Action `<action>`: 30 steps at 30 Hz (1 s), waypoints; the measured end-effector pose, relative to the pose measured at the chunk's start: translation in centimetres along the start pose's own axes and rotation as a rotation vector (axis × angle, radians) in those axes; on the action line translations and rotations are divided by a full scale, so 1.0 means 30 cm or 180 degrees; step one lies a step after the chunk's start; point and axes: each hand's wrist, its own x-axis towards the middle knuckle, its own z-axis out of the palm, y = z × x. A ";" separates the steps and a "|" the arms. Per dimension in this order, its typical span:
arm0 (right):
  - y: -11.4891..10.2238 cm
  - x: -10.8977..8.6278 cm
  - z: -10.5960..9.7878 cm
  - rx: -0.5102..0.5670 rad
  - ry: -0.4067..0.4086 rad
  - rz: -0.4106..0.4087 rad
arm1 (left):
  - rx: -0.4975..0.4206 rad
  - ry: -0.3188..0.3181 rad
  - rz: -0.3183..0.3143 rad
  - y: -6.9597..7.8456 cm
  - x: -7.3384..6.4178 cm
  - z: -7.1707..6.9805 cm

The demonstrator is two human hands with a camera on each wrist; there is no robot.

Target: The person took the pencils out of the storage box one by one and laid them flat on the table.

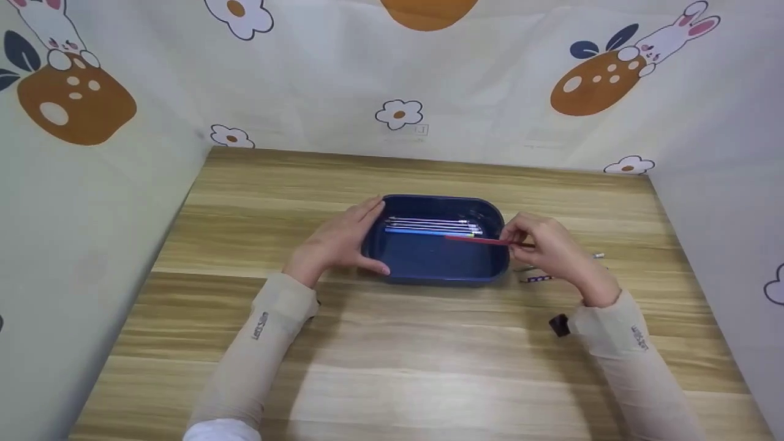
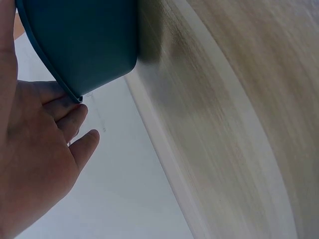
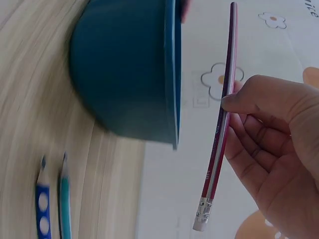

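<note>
A dark blue plastic box (image 1: 438, 281) sits on the table with its opening upward. My left hand (image 1: 335, 240) holds its left end, thumb at the near corner and fingers along the far one. Over the box's right rim, my right hand (image 1: 547, 244) pinches a red striped pencil (image 3: 218, 137) between thumb and fingers. A white eraser in a silver ferrule caps the pencil's end on the hand's side, while its other end reaches over the box. Several pencils (image 1: 429, 226) lie side by side inside, a bright blue one nearest me.
Right of the box, partly beneath my right hand, a blue pencil with white dots (image 3: 43, 204) and a green pencil (image 3: 65, 199) lie on the wood-grain table (image 1: 380, 380). Patterned cloth walls (image 1: 318, 79) enclose the table at the back and sides.
</note>
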 end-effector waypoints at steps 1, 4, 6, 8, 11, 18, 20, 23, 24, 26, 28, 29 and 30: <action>0.011 -0.008 -0.004 -0.0012 0.0012 -0.0028 | -0.0006 0.0002 0.0004 0.001 0.000 -0.001; 0.040 -0.035 -0.016 -0.0063 0.0011 -0.0044 | -0.0027 0.0025 0.0032 0.002 0.001 -0.002; 0.058 -0.053 -0.024 -0.0109 0.0005 -0.0017 | -0.0027 0.0033 0.0041 0.003 0.001 -0.002; 0.076 -0.072 -0.031 -0.0165 0.0017 0.0009 | -0.0038 0.0039 0.0040 0.003 0.001 -0.001; 0.104 -0.099 -0.042 -0.0242 0.0078 0.0029 | -0.0033 0.0036 0.0004 0.003 0.000 0.002; 0.167 -0.163 -0.073 -0.0376 0.0145 0.0172 | -0.0069 0.0018 -0.0054 0.004 -0.002 0.004; 0.183 -0.177 -0.084 -0.0416 0.0135 0.0222 | -0.0095 0.0015 -0.0057 0.003 -0.002 0.003; 0.208 -0.193 -0.101 -0.0454 0.0101 0.0322 | -0.0087 0.0012 -0.0045 0.001 -0.001 0.001; 0.216 -0.196 -0.106 -0.0470 0.0089 0.0355 | -0.0078 0.0011 -0.0030 0.000 -0.001 0.000; 0.233 -0.200 -0.113 -0.0500 0.0047 0.0440 | -0.0065 -0.0005 -0.0011 -0.001 0.000 0.001; 0.248 -0.200 -0.115 -0.0553 -0.0015 0.0521 | -0.0031 -0.0017 0.0011 -0.001 0.000 0.001; 0.254 -0.199 -0.115 -0.0578 -0.0059 0.0551 | -0.0039 -0.0020 0.0012 -0.001 -0.001 0.002; 0.261 -0.198 -0.114 -0.0593 -0.0116 0.0591 | -0.0058 -0.0024 0.0013 0.000 -0.002 0.003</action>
